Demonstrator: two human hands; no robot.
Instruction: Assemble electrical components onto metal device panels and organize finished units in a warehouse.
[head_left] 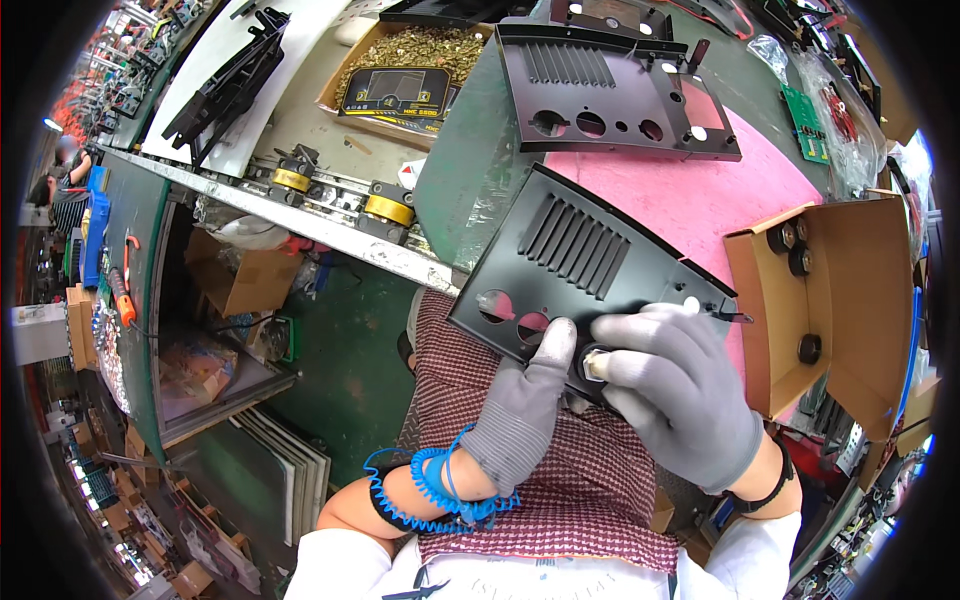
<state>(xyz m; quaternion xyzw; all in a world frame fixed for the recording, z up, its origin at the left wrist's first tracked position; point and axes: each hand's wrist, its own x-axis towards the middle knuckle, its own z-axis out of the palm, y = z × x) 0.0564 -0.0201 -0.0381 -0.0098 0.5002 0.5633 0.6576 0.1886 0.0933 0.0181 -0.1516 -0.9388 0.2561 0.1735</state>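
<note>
At the far left, an orange-handled tool (122,300) is seen beside the green table side. Farther right, a black frame (230,85) is laid on a white sheet (285,85), and small brass-coloured pieces (425,50) are heaped in a shallow carton. A blue coiled cord (433,478) is wound about the left wrist. In the near middle, a black panel (490,275) with slots and round holes is held tilted above the lap; its near edge is gripped by the left hand (525,410), thumb on top. At that same edge, a small round part (594,364) with a pale middle is grasped by the fingers of the right hand (680,390). Beyond, a second panel (640,90) is set on a pink sheet (640,180). At the right, black round pieces (809,348) are kept in an open cardboard box (870,310).
</note>
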